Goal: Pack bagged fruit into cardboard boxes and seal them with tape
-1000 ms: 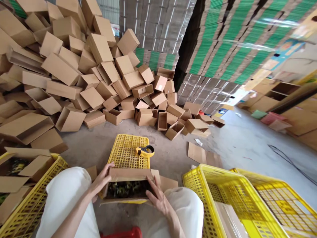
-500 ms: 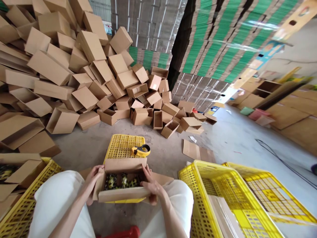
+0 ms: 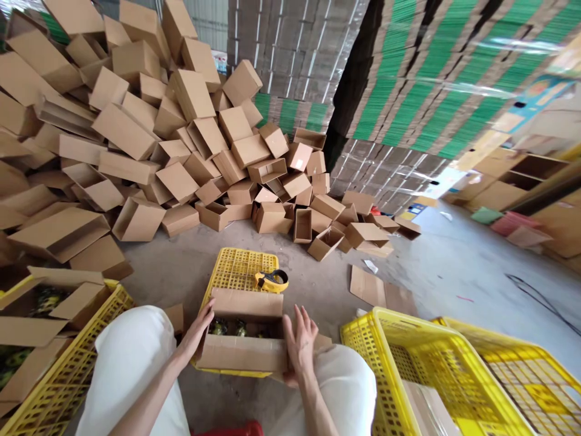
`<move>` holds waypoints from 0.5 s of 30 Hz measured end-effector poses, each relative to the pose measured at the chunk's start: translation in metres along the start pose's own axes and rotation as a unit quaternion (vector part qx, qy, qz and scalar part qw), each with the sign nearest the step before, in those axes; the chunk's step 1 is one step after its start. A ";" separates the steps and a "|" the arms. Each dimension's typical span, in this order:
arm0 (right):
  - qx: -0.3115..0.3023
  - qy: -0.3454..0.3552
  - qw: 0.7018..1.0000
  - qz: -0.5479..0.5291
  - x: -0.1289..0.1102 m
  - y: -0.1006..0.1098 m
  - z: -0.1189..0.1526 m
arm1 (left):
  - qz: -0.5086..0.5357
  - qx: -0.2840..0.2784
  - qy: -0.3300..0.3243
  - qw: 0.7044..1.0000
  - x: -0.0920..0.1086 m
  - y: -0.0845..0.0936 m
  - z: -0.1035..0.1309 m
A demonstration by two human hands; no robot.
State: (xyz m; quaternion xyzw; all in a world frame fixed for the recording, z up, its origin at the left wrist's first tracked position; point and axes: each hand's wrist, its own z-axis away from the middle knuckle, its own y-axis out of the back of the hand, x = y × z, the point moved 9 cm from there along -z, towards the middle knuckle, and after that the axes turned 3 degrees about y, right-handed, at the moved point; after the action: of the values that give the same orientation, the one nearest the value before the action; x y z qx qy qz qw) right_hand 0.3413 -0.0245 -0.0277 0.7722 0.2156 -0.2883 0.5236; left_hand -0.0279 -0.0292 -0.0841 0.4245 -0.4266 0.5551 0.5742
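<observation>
A brown cardboard box (image 3: pixel 242 353) rests on an upturned yellow crate (image 3: pixel 238 269) between my knees. Its near and far flaps are partly folded in, and dark green and yellow items (image 3: pixel 227 328) show through the gap. My left hand (image 3: pixel 198 330) presses against the box's left end. My right hand (image 3: pixel 300 345) lies flat, fingers spread, on the right end of the near flap. A yellow and black tape dispenser (image 3: pixel 272 280) sits on the crate just beyond the box.
A big heap of empty cardboard boxes (image 3: pixel 136 133) fills the floor ahead and left. Yellow crates (image 3: pixel 408 357) stand at my right, another with open boxes (image 3: pixel 54 339) at my left. Wrapped stacks of flat cartons (image 3: pixel 408 79) rise behind. Loose cardboard (image 3: pixel 372 287) lies on the concrete.
The near flap has been folded up and inward over the contents. My right hand moved from the box's inner right side to lie flat on that flap; my left hand stays at the left end.
</observation>
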 end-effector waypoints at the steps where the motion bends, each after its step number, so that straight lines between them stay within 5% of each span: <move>1: 0.018 -0.021 0.999 -0.024 0.004 0.013 0.000 | 0.017 -0.007 0.002 1.000 -0.002 -0.002 -0.001; 5: -0.078 -0.081 0.986 -0.123 0.007 0.025 0.010 | 0.017 -0.003 0.019 1.000 -0.012 -0.003 -0.005; 9: -0.131 0.078 0.987 -0.054 -0.039 0.018 0.024 | -0.019 -0.004 0.022 1.000 -0.016 -0.004 -0.006; 11: -0.143 0.141 0.979 -0.020 -0.060 0.004 0.033 | -0.027 -0.002 0.018 0.999 -0.017 -0.003 -0.006; 15: -0.264 0.174 0.948 0.035 -0.081 -0.046 0.058 | -0.039 0.004 0.006 0.999 -0.019 0.000 -0.007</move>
State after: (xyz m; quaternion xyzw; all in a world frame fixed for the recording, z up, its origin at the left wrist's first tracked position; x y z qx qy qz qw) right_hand 0.2394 -0.0644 -0.0217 0.6514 0.3447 -0.0639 0.6729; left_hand -0.0279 -0.0276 -0.1041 0.4401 -0.4039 0.5367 0.5960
